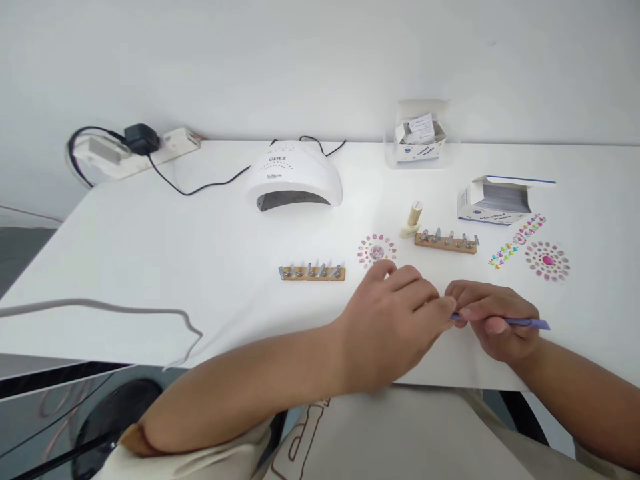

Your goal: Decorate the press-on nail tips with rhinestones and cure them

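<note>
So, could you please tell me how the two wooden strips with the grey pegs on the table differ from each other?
The left wooden strip lies level and alone in front of the white lamp. The right wooden strip slants a little, and its left end sits by a small beige object. The right one also lies farther back. Both are tan and carry a row of grey pegs.

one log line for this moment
right hand: holds purple stick | left hand: at its tip | nearby: gem sticker, nail rack, lamp
</note>
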### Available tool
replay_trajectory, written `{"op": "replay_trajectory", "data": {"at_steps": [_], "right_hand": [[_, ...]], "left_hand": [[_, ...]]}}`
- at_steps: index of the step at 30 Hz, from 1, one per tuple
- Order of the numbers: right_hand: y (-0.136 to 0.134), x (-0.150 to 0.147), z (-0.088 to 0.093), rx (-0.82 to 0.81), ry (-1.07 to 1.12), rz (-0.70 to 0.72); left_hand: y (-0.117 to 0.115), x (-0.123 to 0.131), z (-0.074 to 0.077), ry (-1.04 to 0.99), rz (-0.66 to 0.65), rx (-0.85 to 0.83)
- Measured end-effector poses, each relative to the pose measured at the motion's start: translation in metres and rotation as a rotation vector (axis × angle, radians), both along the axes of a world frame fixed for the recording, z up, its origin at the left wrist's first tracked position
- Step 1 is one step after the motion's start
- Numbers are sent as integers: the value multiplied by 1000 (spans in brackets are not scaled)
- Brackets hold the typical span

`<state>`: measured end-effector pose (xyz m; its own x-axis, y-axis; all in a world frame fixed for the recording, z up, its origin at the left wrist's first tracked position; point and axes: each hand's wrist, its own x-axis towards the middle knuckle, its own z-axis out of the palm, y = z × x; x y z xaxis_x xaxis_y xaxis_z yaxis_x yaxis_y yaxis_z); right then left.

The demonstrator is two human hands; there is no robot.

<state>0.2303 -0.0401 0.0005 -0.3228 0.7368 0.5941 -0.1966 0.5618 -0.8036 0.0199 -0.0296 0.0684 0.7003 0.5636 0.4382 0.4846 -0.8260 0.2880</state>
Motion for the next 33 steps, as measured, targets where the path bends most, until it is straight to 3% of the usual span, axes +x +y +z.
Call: {"op": "replay_trajectory", "data": {"at_steps": [4, 7, 10, 15, 21, 25, 30, 33], "right_hand": [[6, 19, 2, -159, 67, -102], [18, 34, 5, -239, 107, -213], [29, 41, 6, -330, 145, -258], [36, 42, 4, -391, 79, -266], [39, 39, -2, -442, 118, -231], [41, 37, -4, -445, 164, -164], [43, 35, -7, -433, 229, -64], [41, 33, -7, -429, 269, 18]], "left_hand": [[36, -31, 14, 67, 194, -79], [71, -45, 13, 422, 355, -307], [94, -36, 3, 750, 358, -492], [97, -11, -11, 910, 376, -544], [101, -13, -17, 882, 355, -542], [108, -19, -18, 770, 325, -651], [110, -28, -15, 436, 371, -819], [103, -37, -10, 163, 332, -905]]}}
